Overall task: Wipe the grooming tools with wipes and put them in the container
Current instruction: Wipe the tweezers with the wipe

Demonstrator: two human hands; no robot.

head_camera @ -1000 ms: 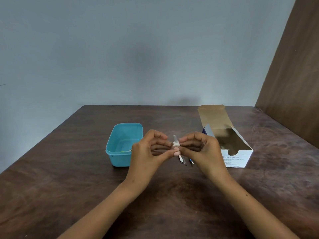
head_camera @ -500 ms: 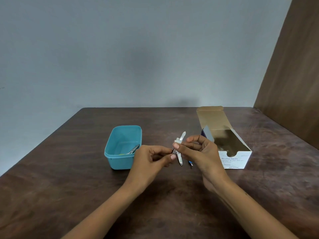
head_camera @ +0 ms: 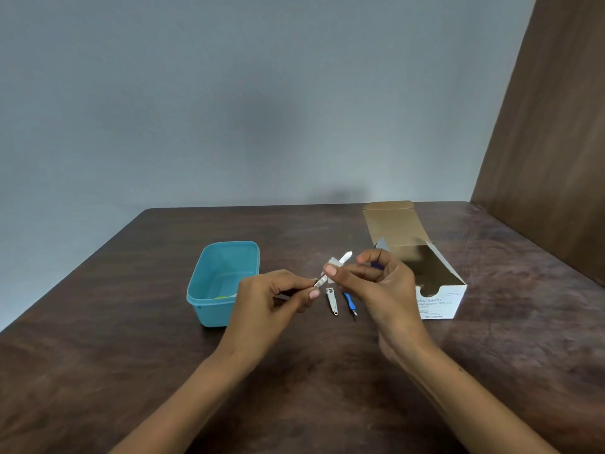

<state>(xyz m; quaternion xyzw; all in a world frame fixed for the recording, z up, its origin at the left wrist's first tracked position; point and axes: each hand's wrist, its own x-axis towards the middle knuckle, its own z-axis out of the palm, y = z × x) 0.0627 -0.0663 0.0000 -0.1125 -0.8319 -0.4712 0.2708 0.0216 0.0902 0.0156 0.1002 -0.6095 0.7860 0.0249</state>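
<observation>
Wide dark brown wooden tabletop (head_camera: 131, 371), bare across the near half, so plenty of elbow room for two-handed work. Over on the right, white cardboard box of alcohol swabs (head_camera: 438, 303), brown flap thrown back toward the far edge, mouth facing up: probably left gaping so a fresh wipe can be pulled one-handed. Left of centre, teal rectangular plastic container (head_camera: 209, 309), lid off, parked just beside the working hand for a short drop; something yellowish low inside, too small to name.

Now the hands, meeting in mid-air above the middle of the tabletop. Left hand (head_camera: 271, 303), fingers (head_camera: 313, 293) pinched tight on the textured handle end of a slim silver metal nail file (head_camera: 330, 271), holding it angled up and away to the right, anchoring it against the rubbing. Right hand (head_camera: 383, 290), thumb and forefinger closed on a small white folded wipe (head_camera: 332, 261) wrapped round the file's middle, bare tip poking out beyond. Wiping stroke in progress, by the look of it; file not yet in the container.

Waiting on the tabletop just below the hands: small silver metal nail clipper (head_camera: 331, 301), and right beside it, not touching, thin blue-handled cuticle pusher (head_camera: 349, 303). Both laid lengthways, near to far, within easy reach, apparently queued for their own wipe.
</observation>
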